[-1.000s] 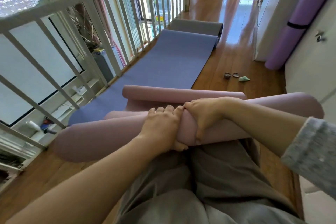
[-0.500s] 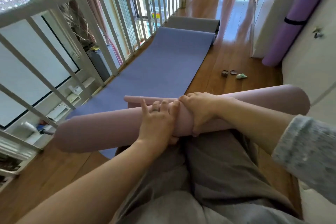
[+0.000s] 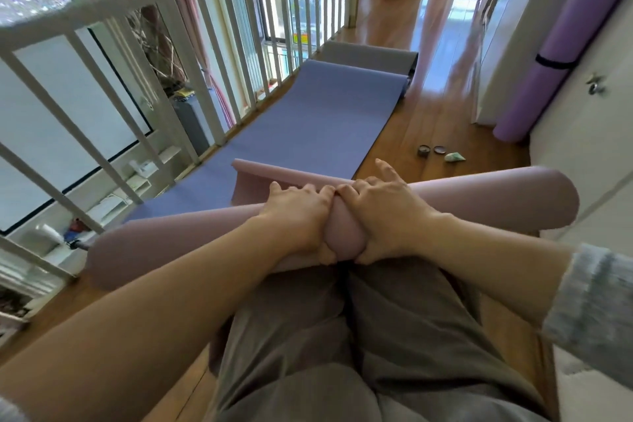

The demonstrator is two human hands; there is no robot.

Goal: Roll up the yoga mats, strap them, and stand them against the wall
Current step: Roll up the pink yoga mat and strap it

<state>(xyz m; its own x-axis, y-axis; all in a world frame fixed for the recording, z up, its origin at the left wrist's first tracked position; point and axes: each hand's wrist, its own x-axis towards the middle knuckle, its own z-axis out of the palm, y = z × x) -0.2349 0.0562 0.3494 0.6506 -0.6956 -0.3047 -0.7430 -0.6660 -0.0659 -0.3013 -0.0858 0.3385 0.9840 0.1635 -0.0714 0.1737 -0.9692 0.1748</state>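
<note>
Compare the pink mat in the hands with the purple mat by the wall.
The pink mat lies crosswise over the lap, gripped by the left hand and right hand; the purple mat leans against the wall untouched. The purple mat wears a black strap; the pink mat shows none. Both are rolled.

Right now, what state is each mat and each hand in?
pink mat: mostly rolled, loose flap left, unstrapped
blue mat: flat on floor
grey mat: unrolled beyond blue
purple mat: rolled, strapped, leaning on wall
left hand: gripping pink roll
right hand: gripping pink roll
</note>
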